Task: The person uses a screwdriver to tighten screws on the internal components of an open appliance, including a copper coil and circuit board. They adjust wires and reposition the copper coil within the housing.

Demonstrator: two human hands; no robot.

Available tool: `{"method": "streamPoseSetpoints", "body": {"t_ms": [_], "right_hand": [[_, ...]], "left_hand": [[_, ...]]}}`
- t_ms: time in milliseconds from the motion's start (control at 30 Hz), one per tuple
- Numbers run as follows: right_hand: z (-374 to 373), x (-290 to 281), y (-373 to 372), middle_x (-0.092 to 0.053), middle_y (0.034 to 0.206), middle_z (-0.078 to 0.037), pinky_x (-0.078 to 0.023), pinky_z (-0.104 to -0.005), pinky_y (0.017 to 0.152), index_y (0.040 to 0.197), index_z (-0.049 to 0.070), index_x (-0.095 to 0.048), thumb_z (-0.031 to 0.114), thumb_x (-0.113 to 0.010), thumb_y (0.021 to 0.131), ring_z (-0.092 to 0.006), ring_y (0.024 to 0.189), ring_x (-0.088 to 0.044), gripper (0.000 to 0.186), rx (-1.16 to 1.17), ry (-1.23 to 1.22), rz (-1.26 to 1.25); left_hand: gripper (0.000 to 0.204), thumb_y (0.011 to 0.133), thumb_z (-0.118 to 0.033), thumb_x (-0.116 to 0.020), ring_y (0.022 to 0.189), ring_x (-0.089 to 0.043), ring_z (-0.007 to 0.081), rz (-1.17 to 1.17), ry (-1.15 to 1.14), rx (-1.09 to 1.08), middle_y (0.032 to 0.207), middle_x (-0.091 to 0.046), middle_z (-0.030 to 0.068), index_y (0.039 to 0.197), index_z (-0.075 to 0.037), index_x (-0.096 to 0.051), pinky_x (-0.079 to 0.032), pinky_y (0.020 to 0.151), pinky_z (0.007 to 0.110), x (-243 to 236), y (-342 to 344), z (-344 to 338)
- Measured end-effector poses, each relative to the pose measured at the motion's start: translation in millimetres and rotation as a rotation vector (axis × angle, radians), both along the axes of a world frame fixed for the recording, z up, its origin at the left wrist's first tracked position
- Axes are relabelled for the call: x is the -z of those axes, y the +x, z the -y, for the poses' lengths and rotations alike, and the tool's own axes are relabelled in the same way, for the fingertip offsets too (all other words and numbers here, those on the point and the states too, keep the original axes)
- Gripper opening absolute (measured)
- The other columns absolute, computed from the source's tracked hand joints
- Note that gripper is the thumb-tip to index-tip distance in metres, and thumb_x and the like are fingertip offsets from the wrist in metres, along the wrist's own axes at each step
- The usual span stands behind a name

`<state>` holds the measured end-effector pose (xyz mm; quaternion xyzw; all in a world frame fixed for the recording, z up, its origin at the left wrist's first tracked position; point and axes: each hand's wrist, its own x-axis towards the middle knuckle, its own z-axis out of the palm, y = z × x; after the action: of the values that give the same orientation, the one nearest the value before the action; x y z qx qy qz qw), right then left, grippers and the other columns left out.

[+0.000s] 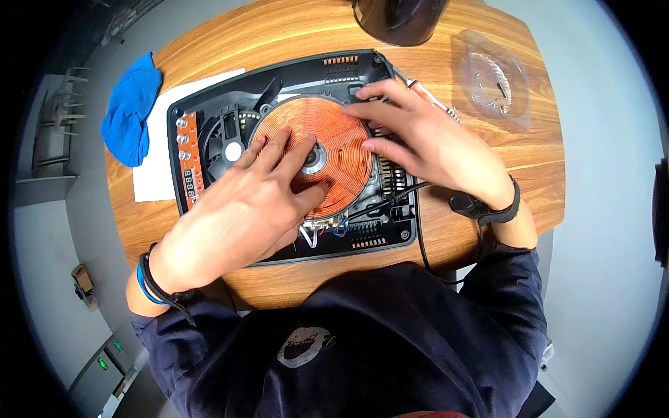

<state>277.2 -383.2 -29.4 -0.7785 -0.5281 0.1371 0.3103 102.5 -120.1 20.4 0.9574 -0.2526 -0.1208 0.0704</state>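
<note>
An opened induction cooker lies in its black housing on the wooden table. Its round copper coil sits in the middle, with a grey sensor hub at the centre. My left hand rests on the coil with its fingers spread, just left of the hub. At the coil's upper right edge is my right hand, fingers apart and bent over the rim. Neither hand holds anything that I can see. White and blue wires show below the coil, partly hidden by my left hand.
Left of the coil are a fan and an orange circuit board. A blue cloth lies beside white paper. A clear tray holds small screws. A dark container stands at the back; a black cable runs right.
</note>
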Motion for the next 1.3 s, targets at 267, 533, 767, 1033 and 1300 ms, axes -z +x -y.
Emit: {"method": "streamPoseSetpoints", "body": {"t_ms": [267, 533, 767, 1033, 1300], "right_hand": [[71, -28, 101, -0.072, 0.087, -0.012, -0.056, -0.0389, 0.076, 0.112, 0.001, -0.074, 0.035, -0.074, 0.118, -0.0217, 0.078, -0.067, 0.034, 0.457, -0.111, 0.143], [158, -10, 162, -0.083, 0.103, -0.010, -0.063, -0.0443, 0.088, 0.121, 0.004, -0.078, 0.012, -0.091, 0.101, -0.0269, 0.095, -0.078, 0.025, 0.532, -0.613, 0.050], [138, 4, 167, -0.083, 0.106, -0.008, -0.062, -0.0433, 0.084, 0.113, 0.006, -0.076, 0.001, -0.095, 0.091, -0.0252, 0.098, -0.079, 0.029, 0.576, -0.765, 0.090], [145, 18, 185, -0.080, 0.093, -0.006, -0.061, -0.0405, 0.080, 0.104, 0.005, -0.075, 0.001, -0.096, 0.088, -0.0224, 0.089, -0.076, 0.026, 0.518, -0.773, 0.030], [135, 12, 176, -0.081, 0.093, -0.005, -0.062, -0.0379, 0.084, 0.106, 0.005, -0.075, 0.004, -0.090, 0.095, -0.0182, 0.090, -0.076, 0.018, 0.472, -0.665, 0.025]], "left_hand": [[0.058, 0.094, -0.021, -0.085, 0.161, -0.051, 0.0552, -0.081, -0.038, -0.050, 0.175, -0.053, 0.0282, 0.150, -0.014, -0.076, -0.042, 0.138, 0.065, -9, 1, 3], [0.065, 0.090, -0.019, -0.090, 0.169, -0.042, 0.0554, -0.159, -0.064, -0.127, 0.184, -0.044, 0.0248, 0.153, -0.015, -0.074, -0.037, 0.138, 0.072, -10, -5, 2], [0.074, 0.088, -0.018, -0.094, 0.171, -0.039, 0.0544, -0.189, -0.042, -0.162, 0.188, -0.039, 0.0223, 0.159, -0.022, -0.073, -0.037, 0.137, 0.072, -10, -7, 3], [0.072, 0.089, -0.019, -0.094, 0.174, -0.038, 0.0503, -0.165, -0.075, -0.174, 0.190, -0.039, 0.0189, 0.157, -0.022, -0.074, -0.037, 0.138, 0.073, -5, -11, -1], [0.069, 0.090, -0.020, -0.093, 0.174, -0.038, 0.0495, -0.171, -0.089, -0.180, 0.189, -0.042, 0.0187, 0.156, -0.023, -0.074, -0.037, 0.138, 0.073, -6, -10, -2]]}}
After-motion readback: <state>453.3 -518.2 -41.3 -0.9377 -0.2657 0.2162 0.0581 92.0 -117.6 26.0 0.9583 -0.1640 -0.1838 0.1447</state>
